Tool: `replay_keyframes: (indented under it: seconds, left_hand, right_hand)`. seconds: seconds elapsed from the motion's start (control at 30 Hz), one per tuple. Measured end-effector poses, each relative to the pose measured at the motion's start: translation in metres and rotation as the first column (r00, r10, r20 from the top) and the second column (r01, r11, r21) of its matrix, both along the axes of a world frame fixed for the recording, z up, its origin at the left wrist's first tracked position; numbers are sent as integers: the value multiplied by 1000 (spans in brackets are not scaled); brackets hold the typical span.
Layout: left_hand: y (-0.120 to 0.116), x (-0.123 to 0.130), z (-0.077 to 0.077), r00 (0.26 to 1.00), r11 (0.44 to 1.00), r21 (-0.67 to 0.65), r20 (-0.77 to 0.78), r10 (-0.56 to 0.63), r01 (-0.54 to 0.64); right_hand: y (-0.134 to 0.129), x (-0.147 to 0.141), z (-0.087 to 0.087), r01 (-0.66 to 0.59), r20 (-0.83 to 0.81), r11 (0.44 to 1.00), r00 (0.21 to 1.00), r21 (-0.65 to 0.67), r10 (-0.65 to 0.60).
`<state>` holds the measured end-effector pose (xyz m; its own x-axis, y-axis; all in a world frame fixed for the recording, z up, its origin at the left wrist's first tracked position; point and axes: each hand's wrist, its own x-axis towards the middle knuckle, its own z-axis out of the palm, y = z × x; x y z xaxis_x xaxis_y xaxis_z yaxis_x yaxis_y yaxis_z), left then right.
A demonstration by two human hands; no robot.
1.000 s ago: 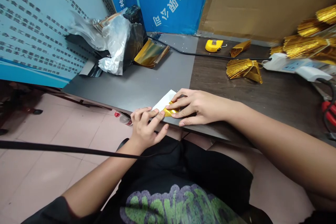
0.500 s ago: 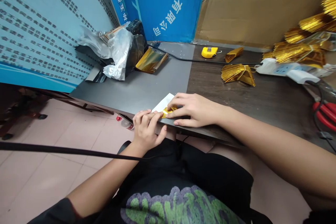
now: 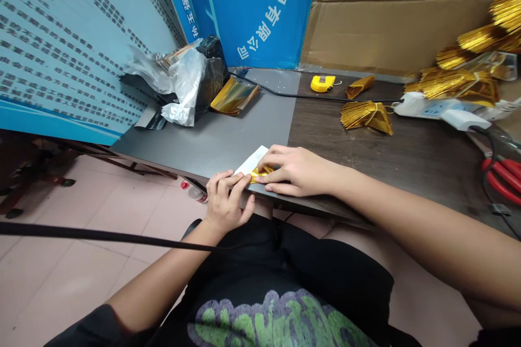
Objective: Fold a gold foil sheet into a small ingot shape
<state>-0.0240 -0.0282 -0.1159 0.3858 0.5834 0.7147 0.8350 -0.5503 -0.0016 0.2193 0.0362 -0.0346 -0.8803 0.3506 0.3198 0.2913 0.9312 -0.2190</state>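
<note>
A sheet of gold foil paper (image 3: 251, 160), white on its upturned back, lies at the front edge of the table with a folded gold part under my fingers. My left hand (image 3: 228, 198) holds its near left end, fingertips pressed on the gold with the thumb apart below the edge. From the right, my right hand (image 3: 293, 171) reaches in with bent fingers and pins the gold fold against the tabletop. The two hands' fingertips almost meet on the fold. Part of the paper is hidden beneath them.
Behind lie a stack of gold sheets (image 3: 234, 96), a crumpled plastic bag (image 3: 185, 84), a yellow tape measure (image 3: 323, 84) and a banded gold bundle (image 3: 367, 117). Rightward are a power strip (image 3: 419, 104), more gold bundles (image 3: 451, 82) and red-handled scissors (image 3: 504, 176). A black cable (image 3: 297, 95) crosses the table.
The view has shifted slightly. Both hands stay on the gold foil paper in nearly the same pose, with only tiny finger movement.
</note>
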Motion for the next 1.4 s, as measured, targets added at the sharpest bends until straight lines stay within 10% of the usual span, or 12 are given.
replay_keyframes:
  seconds: [1.0, 1.4]
  left_hand:
    - [-1, 9, 4, 998, 1000, 19, 65, -9, 8]
    - [-7, 6, 28, 996, 992, -100, -17, -83, 81]
  right_hand:
    - [10, 11, 5, -146, -126, 957, 985, -250, 118]
    - [2, 2, 3, -61, -35, 998, 997, 29, 62]
